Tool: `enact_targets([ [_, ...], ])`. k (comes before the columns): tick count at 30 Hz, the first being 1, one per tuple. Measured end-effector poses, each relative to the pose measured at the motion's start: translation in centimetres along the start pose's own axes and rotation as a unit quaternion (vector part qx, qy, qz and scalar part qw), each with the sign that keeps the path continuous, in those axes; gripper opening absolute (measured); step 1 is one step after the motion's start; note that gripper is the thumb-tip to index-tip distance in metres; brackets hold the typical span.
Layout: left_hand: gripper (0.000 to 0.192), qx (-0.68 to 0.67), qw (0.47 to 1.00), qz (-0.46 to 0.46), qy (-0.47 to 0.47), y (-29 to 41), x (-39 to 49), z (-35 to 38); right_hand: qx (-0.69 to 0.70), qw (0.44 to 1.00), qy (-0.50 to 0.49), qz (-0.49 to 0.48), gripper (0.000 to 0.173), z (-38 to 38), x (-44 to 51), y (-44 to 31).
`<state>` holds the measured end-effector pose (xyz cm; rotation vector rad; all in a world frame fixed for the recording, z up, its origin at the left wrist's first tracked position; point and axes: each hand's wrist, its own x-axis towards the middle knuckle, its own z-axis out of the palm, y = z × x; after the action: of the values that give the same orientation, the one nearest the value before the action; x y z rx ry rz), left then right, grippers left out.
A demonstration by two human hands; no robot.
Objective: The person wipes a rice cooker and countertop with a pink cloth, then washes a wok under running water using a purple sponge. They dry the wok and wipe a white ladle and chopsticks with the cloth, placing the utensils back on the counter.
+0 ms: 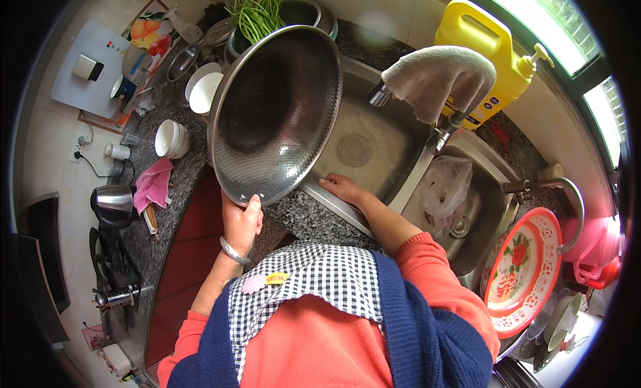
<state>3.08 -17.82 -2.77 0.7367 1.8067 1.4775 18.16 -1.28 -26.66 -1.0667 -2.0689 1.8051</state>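
Observation:
My left hand [242, 223] is closed on the near rim of a large dark wok [278, 98], its thumb over the edge. The wok is tilted, its inside facing me, with a dimpled pattern on its wall. It covers the left part of a stainless steel sink basin [400, 143]. At that basin's front edge, my right hand [344, 189] rests on the metal rim with nothing seen in it. Above the basin is a faucet [380, 94], partly covered by a grey cloth [440, 77].
A second basin [481, 188] holds a clear plastic bag [445, 188]. Beside it stands a red-rimmed enamel basin [523, 273]. A yellow jug with a pump [473, 42] stands behind. Stacked white bowls [172, 139], a pink cloth [152, 183] and green vegetables [258, 15] are on the counter.

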Motion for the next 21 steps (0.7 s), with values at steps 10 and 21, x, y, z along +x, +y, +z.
enact_targets([
  [10,0.039,0.007,1.0,-0.027,-0.013,-1.1,-0.3,-0.5,-0.041,0.998,0.037,0.011,0.045,0.3,0.5,0.8],
  [21,0.013,0.015,0.999,-0.03,-0.014,-1.2,-0.9,0.1,-0.026,0.994,0.082,0.064,0.032,0.3,-0.1,-0.1],
])
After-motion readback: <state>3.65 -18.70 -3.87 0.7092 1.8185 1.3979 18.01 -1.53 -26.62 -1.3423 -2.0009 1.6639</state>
